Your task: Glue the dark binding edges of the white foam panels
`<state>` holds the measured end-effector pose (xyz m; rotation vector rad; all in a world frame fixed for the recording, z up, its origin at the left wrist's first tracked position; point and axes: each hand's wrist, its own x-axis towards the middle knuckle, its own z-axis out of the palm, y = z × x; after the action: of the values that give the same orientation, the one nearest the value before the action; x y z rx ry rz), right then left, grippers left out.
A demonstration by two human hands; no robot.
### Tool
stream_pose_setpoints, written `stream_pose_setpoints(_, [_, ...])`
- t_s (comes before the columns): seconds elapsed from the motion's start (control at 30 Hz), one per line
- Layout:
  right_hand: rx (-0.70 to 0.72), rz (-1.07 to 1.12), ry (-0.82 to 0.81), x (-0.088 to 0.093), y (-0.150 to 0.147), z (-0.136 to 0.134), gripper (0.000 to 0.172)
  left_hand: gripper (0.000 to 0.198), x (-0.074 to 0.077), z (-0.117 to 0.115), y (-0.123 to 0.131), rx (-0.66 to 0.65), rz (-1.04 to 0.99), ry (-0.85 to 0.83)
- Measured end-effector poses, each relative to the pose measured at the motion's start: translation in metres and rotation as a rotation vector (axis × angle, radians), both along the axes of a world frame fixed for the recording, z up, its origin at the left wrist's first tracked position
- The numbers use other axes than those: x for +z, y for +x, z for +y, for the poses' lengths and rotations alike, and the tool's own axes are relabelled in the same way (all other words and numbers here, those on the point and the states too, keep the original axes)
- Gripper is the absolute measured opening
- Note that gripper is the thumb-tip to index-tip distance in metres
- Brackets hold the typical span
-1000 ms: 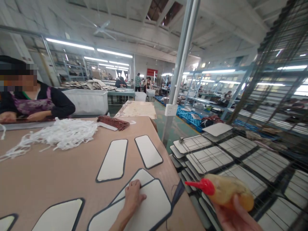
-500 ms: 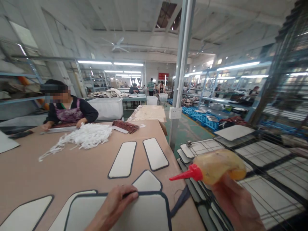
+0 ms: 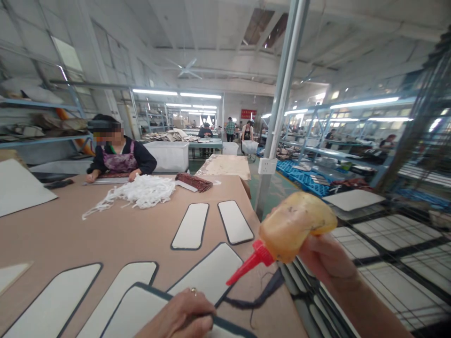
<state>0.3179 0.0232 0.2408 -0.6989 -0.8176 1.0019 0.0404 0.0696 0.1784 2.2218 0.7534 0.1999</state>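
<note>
**Bottle [image 3: 298,225] held up at the table's right edge**

The bottle, soft and yellowish, is in the air at the near right. It is tilted so that its red nozzle [image 3: 249,266] slants down and left, out over the table [image 3: 70,234] close to its right edge. The right hand [image 3: 326,258] is wrapped tight round the bottle's back end, fingers closed on it. The nozzle tip hangs just above a white panel [image 3: 209,277] with dark edging, not touching it as far as I can see.

The left hand [image 3: 181,317] lies at the near edge of the view. Its fingers are bent down on the dark edging of the nearest panel [image 3: 137,312]. Whether it pinches that edge or only presses on it, I cannot tell.

A loose dark strap [image 3: 262,292] trails off the table's right edge, just under the nozzle. Two more panels [image 3: 192,225] lie farther off in the middle, and two lie at the near left. Bare tabletop runs between them all, and the widest stretch is to the left.

Right of the table is a narrow gap, then a wire rack [image 3: 387,244] laid with white pieces. A pillar [image 3: 282,108] stands beyond the far right corner. At the far left a co-worker [image 3: 121,157] leans on the table behind a heap of white strips [image 3: 141,192], well apart from both hands.
</note>
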Motion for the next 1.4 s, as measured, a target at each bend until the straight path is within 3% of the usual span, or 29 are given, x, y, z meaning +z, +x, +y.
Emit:
stream_pose_setpoints(0.23, [-0.064,-0.043,-0.019,0.021,-0.013,-0.003,0.032,0.027,0.062,0.060,-0.001,-0.121,-0.030,-0.051])
stream_pose_setpoints(0.4, [-0.059,-0.126,-0.048,0.023,-0.011,-0.005,0.032,0.021,0.090,0.077,0.006,-0.279,0.013,-0.135])
stream_pose_setpoints(0.57, [-0.018,-0.156,-0.055,0.017,-0.008,-0.005,0.032,0.020,0.095,0.076,0.012,-0.381,0.036,-0.152])
stream_pose_setpoints(0.8, [0.065,-0.147,-0.071,0.009,0.003,-0.001,0.041,0.024,0.104,0.069,0.013,-0.353,0.055,-0.153])
stream_pose_setpoints(0.93, [0.113,-0.168,-0.060,0.003,0.011,-0.001,0.032,0.027,0.107,0.068,0.011,-0.343,0.037,-0.162])
stream_pose_setpoints(1.17, [-0.071,-0.024,-0.123,0.003,0.010,-0.001,0.060,0.027,0.108,0.070,0.006,-0.277,0.031,-0.163])
stream_pose_setpoints(1.3, [-0.096,0.012,-0.122,0.004,0.013,-0.001,0.060,0.026,0.105,0.074,0.000,-0.253,0.026,-0.144])
stream_pose_setpoints(1.4, [-0.099,-0.026,-0.118,0.002,0.009,-0.005,0.048,0.028,0.102,0.078,-0.005,-0.228,-0.013,-0.159])
